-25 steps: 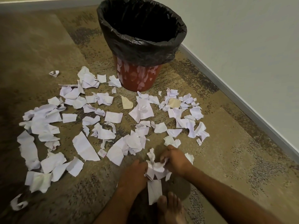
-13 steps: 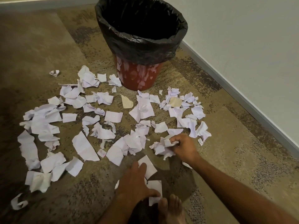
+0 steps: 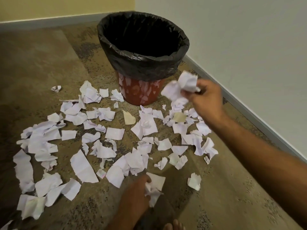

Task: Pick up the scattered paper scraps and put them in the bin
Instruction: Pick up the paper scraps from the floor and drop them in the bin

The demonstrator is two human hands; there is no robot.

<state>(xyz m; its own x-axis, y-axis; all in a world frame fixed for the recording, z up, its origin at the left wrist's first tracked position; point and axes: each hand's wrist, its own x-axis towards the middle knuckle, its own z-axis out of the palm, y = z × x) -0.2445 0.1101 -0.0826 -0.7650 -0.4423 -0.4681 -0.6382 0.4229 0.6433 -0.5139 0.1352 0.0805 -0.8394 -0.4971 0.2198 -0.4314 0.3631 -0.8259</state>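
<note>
A red bin (image 3: 141, 94) lined with a black bag (image 3: 142, 63) stands on the carpet near the corner, its inside dark. Several white paper scraps (image 3: 114, 133) lie scattered across the floor in front of it. My right hand (image 3: 206, 100) is raised to the right of the bin, below its rim, and grips a crumpled bunch of scraps (image 3: 181, 87). My left hand (image 3: 136, 191) is low on the floor near me, its fingers on a few scraps (image 3: 155, 186); it is blurred.
A pale wall with a grey baseboard (image 3: 249, 110) runs along the right side, and another baseboard (image 3: 49, 22) runs behind the bin. A bare foot (image 3: 174, 226) shows at the bottom edge. Bare carpet (image 3: 232, 196) lies at the lower right.
My right hand has lifted off the floor with a bunch of scraps and moved up toward the bin's right side. My left hand stayed low and shifted slightly forward onto scraps.
</note>
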